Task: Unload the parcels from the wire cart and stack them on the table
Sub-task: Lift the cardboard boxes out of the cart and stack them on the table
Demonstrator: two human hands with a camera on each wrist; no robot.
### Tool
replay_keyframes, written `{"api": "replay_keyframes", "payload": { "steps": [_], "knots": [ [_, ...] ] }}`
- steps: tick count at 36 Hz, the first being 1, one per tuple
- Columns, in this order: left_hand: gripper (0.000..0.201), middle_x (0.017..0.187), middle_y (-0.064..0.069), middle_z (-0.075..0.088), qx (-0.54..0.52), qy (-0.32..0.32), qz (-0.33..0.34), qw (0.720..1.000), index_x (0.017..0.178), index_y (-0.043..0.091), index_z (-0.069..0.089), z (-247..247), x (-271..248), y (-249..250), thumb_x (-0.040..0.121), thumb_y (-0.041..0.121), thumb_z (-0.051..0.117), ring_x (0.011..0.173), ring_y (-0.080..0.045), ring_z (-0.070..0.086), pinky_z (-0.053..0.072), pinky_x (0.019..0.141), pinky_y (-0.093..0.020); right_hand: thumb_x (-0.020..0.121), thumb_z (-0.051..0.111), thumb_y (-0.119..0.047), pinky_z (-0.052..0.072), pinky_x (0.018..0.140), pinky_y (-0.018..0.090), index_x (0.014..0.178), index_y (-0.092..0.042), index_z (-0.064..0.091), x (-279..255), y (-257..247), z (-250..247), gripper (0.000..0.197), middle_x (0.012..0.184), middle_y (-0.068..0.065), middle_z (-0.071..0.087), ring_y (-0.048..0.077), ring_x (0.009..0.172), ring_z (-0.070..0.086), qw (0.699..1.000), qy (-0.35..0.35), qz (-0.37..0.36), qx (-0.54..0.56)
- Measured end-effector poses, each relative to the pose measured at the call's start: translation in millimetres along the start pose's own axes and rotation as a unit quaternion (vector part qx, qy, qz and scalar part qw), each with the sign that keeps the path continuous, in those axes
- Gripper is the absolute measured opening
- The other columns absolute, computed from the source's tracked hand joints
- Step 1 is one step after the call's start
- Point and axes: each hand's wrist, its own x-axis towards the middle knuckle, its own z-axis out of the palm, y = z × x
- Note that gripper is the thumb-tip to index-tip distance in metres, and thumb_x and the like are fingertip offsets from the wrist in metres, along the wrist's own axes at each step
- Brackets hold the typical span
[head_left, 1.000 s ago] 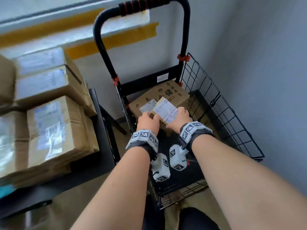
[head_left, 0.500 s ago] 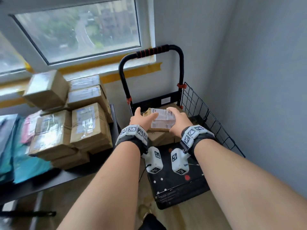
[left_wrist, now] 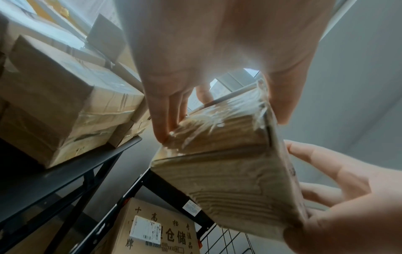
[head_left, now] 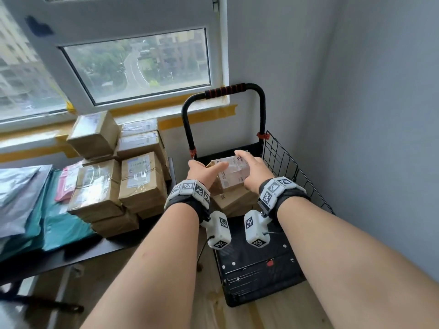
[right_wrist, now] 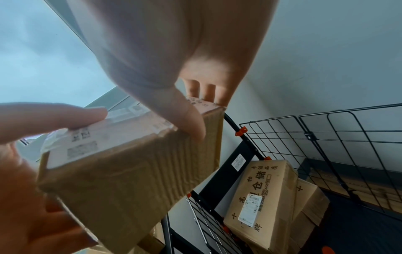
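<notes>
Though hidden overhead — parcel's [left_wrist: 228,171] corrugated underside.

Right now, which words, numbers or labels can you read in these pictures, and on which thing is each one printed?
"仓储": large print on the big carton in the cart.
"2000X" with smaller figures beside it: same carton, only partly readable.
Other characters on that carton: too unclear to read reliably.
White label on that carton: too small.
Shipping label on the held parcel: blurred.
Labels on the stacked parcels on the table: too small.
</notes>
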Motion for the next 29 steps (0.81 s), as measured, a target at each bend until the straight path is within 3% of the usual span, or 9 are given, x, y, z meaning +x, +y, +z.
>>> {"api": "replay_keyframes", "payload": {
  "steps": [6,9,11,15,19,22,23,26,29],
  "knots": [
    [0.090,0.118,-0.002,0.056,-0.054,0.038,0.012,0.998,0.132,0.025,0.039,-32.4,1.0,-2.4,0.059,0.073,0.062,0.100,-0.022,0.060,0.052,0.090,-0.044,0.087,0.059,-0.011,0.044,0.074,0.028,0.152,-0.034,0.011,16.7,-29.0,12.2,0.084,0.141,0.008,0.038,0.023,0.106,0.055,0.995,0.068,0.045,0.059],
    [0.085,0.113,-0.002,0.062,-0.105,0.080,0.007,0.991,0.124,0.026,0.049,-54.7,4.5,-9.3,0.059,0.079,0.055,0.094,-0.019,0.064,0.054,0.083,-0.039,0.090,0.058,-0.031,0.039,0.085,0.030,0.148,-0.021,0.029,29.5,-51.4,26.6,0.066,0.138,0.007,0.048,0.025,0.119,0.052,0.990,0.058,0.079,0.103],
    [0.074,0.106,-0.002,0.064,-0.123,0.092,0.008,0.988,0.121,0.019,0.053,-74.8,3.4,-14.6,0.071,0.074,0.053,0.089,-0.016,0.064,0.052,0.075,-0.032,0.093,0.053,-0.038,0.041,0.090,0.031,0.135,-0.017,0.048,36.7,-72.4,40.9,0.048,0.129,0.004,0.057,0.023,0.113,0.056,0.988,0.051,0.071,0.126],
    [0.078,0.123,-0.005,0.058,-0.126,0.098,0.000,0.987,0.133,0.015,0.046,-121.5,7.3,-30.8,0.081,0.073,0.043,0.104,-0.023,0.058,0.047,0.093,-0.040,0.098,0.042,-0.040,0.043,0.066,0.025,0.109,-0.015,0.058,45.6,-124.6,79.3,0.032,0.097,0.000,0.062,0.013,0.077,0.057,0.987,0.022,0.043,0.150],
    [0.096,0.123,-0.011,0.057,-0.096,0.127,-0.016,0.987,0.129,0.016,0.048,-169.8,26.2,-48.9,0.065,0.085,0.034,0.105,-0.032,0.058,0.045,0.096,-0.050,0.092,0.039,-0.050,0.055,0.079,0.037,0.094,-0.011,0.063,56.5,-176.3,121.8,0.046,0.091,0.006,0.069,0.024,0.081,0.066,0.977,-0.019,0.044,0.209],
    [0.072,0.113,-0.008,0.057,-0.072,0.122,-0.007,0.990,0.118,0.013,0.051,-204.4,40.5,-57.0,0.081,0.074,0.038,0.099,-0.028,0.056,0.046,0.093,-0.043,0.099,0.040,-0.040,0.049,0.052,0.014,0.097,-0.009,0.059,65.2,-206.9,145.9,0.037,0.088,0.004,0.063,0.014,0.071,0.059,0.980,-0.027,0.030,0.197],
    [0.067,0.113,-0.008,0.059,-0.065,0.120,0.001,0.991,0.117,0.013,0.053,-215.2,45.9,-59.4,0.085,0.069,0.039,0.099,-0.027,0.056,0.045,0.092,-0.041,0.099,0.041,-0.040,0.051,0.051,0.014,0.098,-0.012,0.060,68.7,-215.0,153.8,0.034,0.091,0.004,0.063,0.016,0.074,0.061,0.978,-0.031,0.031,0.202],
    [0.056,0.118,-0.009,0.061,-0.036,0.103,0.023,0.994,0.109,0.015,0.057,-243.9,69.5,-66.6,0.090,0.064,0.038,0.097,-0.024,0.055,0.041,0.086,-0.033,0.095,0.045,-0.043,0.059,0.076,0.038,0.104,-0.020,0.064,79.4,-237.6,178.0,0.031,0.096,0.001,0.067,0.024,0.090,0.066,0.975,-0.022,0.035,0.217],
    [0.058,0.127,-0.010,0.056,-0.015,0.082,0.033,0.996,0.119,0.018,0.060,-264.3,90.1,-69.1,0.089,0.063,0.040,0.106,-0.024,0.055,0.038,0.085,-0.029,0.093,0.049,-0.042,0.054,0.072,0.031,0.110,-0.020,0.064,89.1,-254.4,193.1,0.032,0.101,0.001,0.067,0.020,0.091,0.064,0.976,0.006,0.048,0.214]
  ]
}}
